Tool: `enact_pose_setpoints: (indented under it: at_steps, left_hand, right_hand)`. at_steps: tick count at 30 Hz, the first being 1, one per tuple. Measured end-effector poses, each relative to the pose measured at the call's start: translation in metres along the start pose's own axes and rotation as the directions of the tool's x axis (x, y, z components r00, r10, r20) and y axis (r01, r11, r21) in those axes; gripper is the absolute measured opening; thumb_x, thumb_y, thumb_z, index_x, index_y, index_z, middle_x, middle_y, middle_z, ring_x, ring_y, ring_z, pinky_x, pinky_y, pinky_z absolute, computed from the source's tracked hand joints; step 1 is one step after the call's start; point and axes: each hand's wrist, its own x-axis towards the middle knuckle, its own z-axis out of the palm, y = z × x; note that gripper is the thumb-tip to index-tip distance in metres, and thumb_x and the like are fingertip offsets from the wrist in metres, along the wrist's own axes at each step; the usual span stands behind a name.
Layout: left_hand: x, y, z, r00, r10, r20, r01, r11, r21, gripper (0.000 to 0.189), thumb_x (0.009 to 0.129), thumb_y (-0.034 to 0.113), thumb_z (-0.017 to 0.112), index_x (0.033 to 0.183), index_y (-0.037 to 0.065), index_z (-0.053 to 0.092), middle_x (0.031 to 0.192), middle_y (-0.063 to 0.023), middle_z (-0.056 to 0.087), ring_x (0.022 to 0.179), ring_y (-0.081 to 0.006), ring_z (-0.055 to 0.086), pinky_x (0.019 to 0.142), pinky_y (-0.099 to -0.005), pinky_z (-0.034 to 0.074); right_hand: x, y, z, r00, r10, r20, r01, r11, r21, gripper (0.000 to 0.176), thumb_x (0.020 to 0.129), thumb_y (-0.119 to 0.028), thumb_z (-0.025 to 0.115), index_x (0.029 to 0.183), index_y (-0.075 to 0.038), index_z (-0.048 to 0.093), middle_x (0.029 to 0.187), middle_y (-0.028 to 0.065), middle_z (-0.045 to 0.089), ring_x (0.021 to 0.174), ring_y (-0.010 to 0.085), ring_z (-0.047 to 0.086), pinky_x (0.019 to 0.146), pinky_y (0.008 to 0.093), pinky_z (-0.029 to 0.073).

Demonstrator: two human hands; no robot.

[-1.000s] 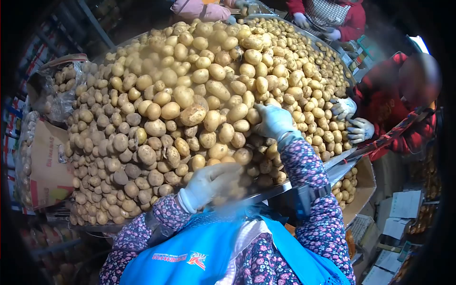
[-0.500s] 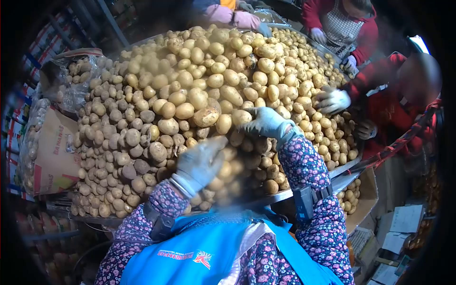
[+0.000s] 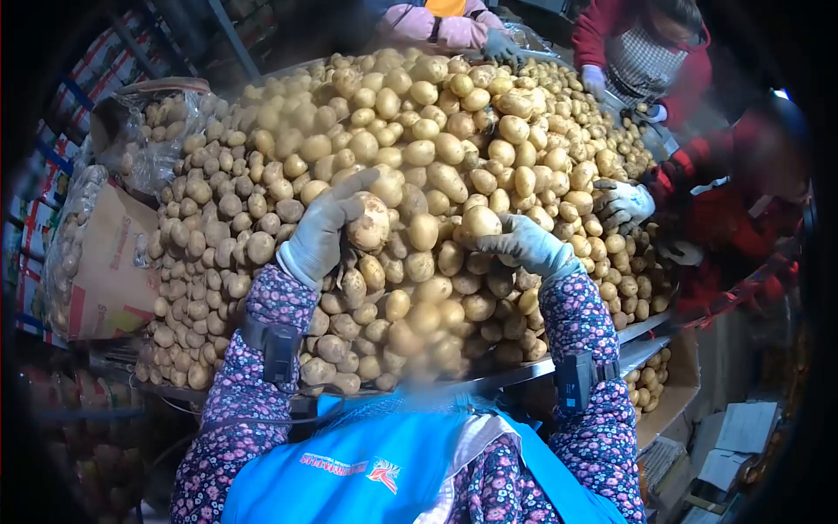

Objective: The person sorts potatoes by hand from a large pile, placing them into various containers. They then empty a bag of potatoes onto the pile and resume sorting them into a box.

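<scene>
A wide heap of potatoes [image 3: 419,153] covers a metal-edged table. My left hand [image 3: 323,229], in a pale glove, is closed round the left side of a large potato [image 3: 368,222], with a finger stretched above it. To the right, my gloved right hand [image 3: 526,244] grips a yellow potato [image 3: 480,224] between thumb and fingers. Darker, smaller potatoes [image 3: 231,205] lie on the left of the heap.
A cardboard box [image 3: 113,262] and a plastic-lined box [image 3: 166,131] stand at the left. Co-workers' gloved hands [image 3: 624,203] reach in at the right and far side. The table's metal rim [image 3: 524,374] runs before me. Below right is a box of potatoes [image 3: 648,382].
My left hand has moved up and away from me onto the large potato. My right hand has turned and now grips a potato. The co-workers' hands have shifted slightly.
</scene>
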Motion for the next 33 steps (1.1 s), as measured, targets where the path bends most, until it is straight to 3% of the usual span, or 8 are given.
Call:
enact_pose_setpoints:
  at_steps: [4,10,11,13,19,28,32,33]
  left_hand:
    - [-0.007,-0.026,-0.002,0.993,-0.080,0.088,0.109,0.910,-0.401,0.052,0.096,0.018,0.052,0.142,-0.004,0.041,0.125,-0.0209,0.060,0.105,-0.0344,0.066,0.090,-0.0443,0.057]
    - [-0.006,-0.027,0.009,0.986,-0.144,-0.083,0.147,0.989,0.032,0.036,0.093,0.020,0.056,0.125,0.003,0.061,0.105,-0.0113,0.069,0.095,-0.0213,0.067,0.084,-0.0360,0.057]
    - [-0.001,-0.026,0.013,0.995,0.047,-0.083,0.003,0.857,0.516,0.035,0.092,0.019,0.057,0.125,0.008,0.061,0.105,-0.0113,0.068,0.093,-0.0221,0.068,0.081,-0.0368,0.057]
    - [0.003,-0.007,0.043,0.967,0.215,0.134,-0.139,0.011,0.990,0.038,0.088,0.015,0.060,0.126,0.009,0.061,0.116,-0.0139,0.066,0.100,-0.0254,0.069,0.085,-0.0330,0.055]
    - [0.045,-0.025,0.084,0.935,-0.332,0.127,-0.286,-0.489,0.824,0.030,0.087,0.010,0.057,0.117,0.007,0.059,0.112,-0.0181,0.063,0.095,-0.0317,0.070,0.076,-0.0447,0.057]
    - [0.073,0.039,0.021,0.997,-0.048,0.061,-0.073,-0.337,0.939,0.058,0.079,0.046,0.065,0.125,0.011,0.062,0.122,-0.0176,0.064,0.116,-0.0350,0.060,0.097,-0.0423,0.048]
    - [0.097,0.072,0.028,0.855,-0.496,0.151,-0.228,-0.099,0.969,0.055,0.077,0.046,0.071,0.122,0.014,0.067,0.118,-0.0153,0.068,0.112,-0.0305,0.062,0.096,-0.0392,0.048]
    - [0.105,0.070,0.032,0.799,-0.598,-0.059,0.024,-0.066,0.998,0.056,0.077,0.046,0.072,0.123,0.014,0.068,0.116,-0.0133,0.070,0.109,-0.0274,0.064,0.096,-0.0377,0.048]
  right_hand:
    - [0.020,-0.004,-0.002,0.992,0.042,0.115,-0.038,0.999,-0.038,0.050,0.084,-0.018,0.077,0.129,-0.002,0.061,0.111,0.0019,0.070,0.098,0.0101,0.062,0.088,0.0256,0.050]
    - [0.010,0.008,-0.004,0.997,-0.074,0.030,0.074,0.997,-0.011,0.048,0.086,-0.019,0.075,0.128,-0.002,0.062,0.110,0.0024,0.070,0.100,0.0114,0.063,0.089,0.0272,0.050]
    - [0.012,0.016,-0.006,0.995,-0.101,0.019,0.099,0.992,0.082,0.045,0.087,-0.019,0.073,0.127,-0.002,0.062,0.112,0.0028,0.069,0.102,0.0114,0.062,0.090,0.0271,0.049]
    - [0.012,0.024,0.000,0.977,-0.206,-0.054,0.212,0.934,0.287,0.039,0.086,-0.016,0.073,0.121,-0.002,0.065,0.104,0.0026,0.070,0.085,0.0084,0.063,0.075,0.0228,0.050]
    - [0.005,0.041,0.013,0.908,-0.348,-0.235,0.419,0.725,0.547,0.066,0.085,-0.038,0.072,0.138,-0.005,0.050,0.106,0.0027,0.065,0.074,0.0124,0.059,0.061,0.0256,0.048]
    - [-0.070,0.050,0.034,0.876,-0.372,-0.306,0.473,0.548,0.690,0.104,0.076,-0.057,0.076,0.155,-0.018,0.022,0.136,0.0157,0.052,0.090,0.0250,0.067,0.052,0.0321,0.054]
    - [-0.075,0.061,0.054,0.866,-0.329,-0.377,0.497,0.482,0.722,0.101,0.081,-0.059,0.070,0.157,-0.020,0.016,0.146,0.0244,0.042,0.106,0.0296,0.064,0.053,0.0269,0.054]
    - [-0.076,0.069,0.058,0.875,-0.293,-0.386,0.484,0.497,0.720,0.099,0.081,-0.060,0.070,0.156,-0.017,0.021,0.146,0.0217,0.043,0.109,0.0302,0.063,0.055,0.0269,0.055]
